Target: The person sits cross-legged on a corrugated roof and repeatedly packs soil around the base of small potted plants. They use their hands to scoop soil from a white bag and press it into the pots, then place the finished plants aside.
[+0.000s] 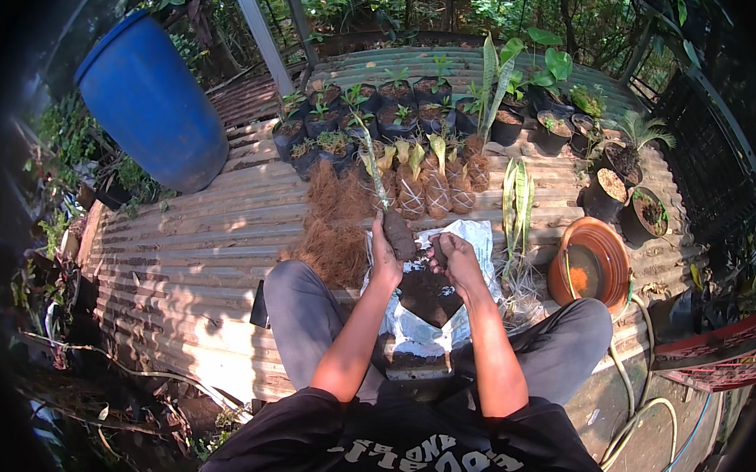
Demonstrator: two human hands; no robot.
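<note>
My left hand [385,260] is closed around a ball of dark, moist soil [400,233]. From the top of that ball rises a long, narrow, mottled green leaf cutting [375,168], tilted away from me. A smaller clump of soil [439,247] is pinched in the fingers of my right hand [463,261], just right of the ball. Beneath both hands, loose dark soil [427,297] is heaped on a white plastic sack [477,238] between my knees. Brown coir fibre [333,233] lies left of the sack. Bare-rooted snake plants [516,201] lie on its right.
Coir-wrapped, string-tied plants [412,196] stand ahead, before black grow bags of seedlings [397,121]. An orange bucket [617,268] holding water stands right, near black pots [604,193] and a hose [638,410]. A blue barrel [154,106] stands on the left of the corrugated sheeting [224,228].
</note>
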